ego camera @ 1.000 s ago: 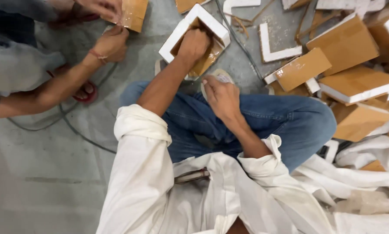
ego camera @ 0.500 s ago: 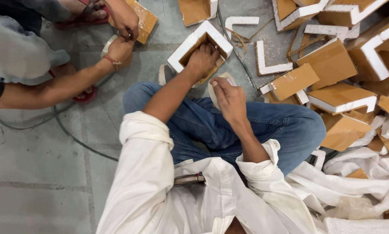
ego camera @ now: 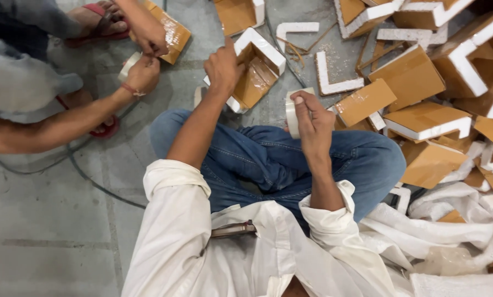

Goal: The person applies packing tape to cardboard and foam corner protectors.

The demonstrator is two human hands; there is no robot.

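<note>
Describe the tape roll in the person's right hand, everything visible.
The tape roll is a pale, off-white ring, seen nearly edge-on, so its core and hole are hidden. It stands roughly upright above the person's blue-jeaned knee, in front of the taped brown and white foam corner piece that the left hand touches. The right hand has it in a grip, thumb over the top edge and fingers wrapped behind. Whether a strip runs from it to the corner piece cannot be told.

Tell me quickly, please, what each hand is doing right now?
Left hand: closed on the foam-cornered cardboard piece.
Right hand: closed around a white tape roll.
</note>
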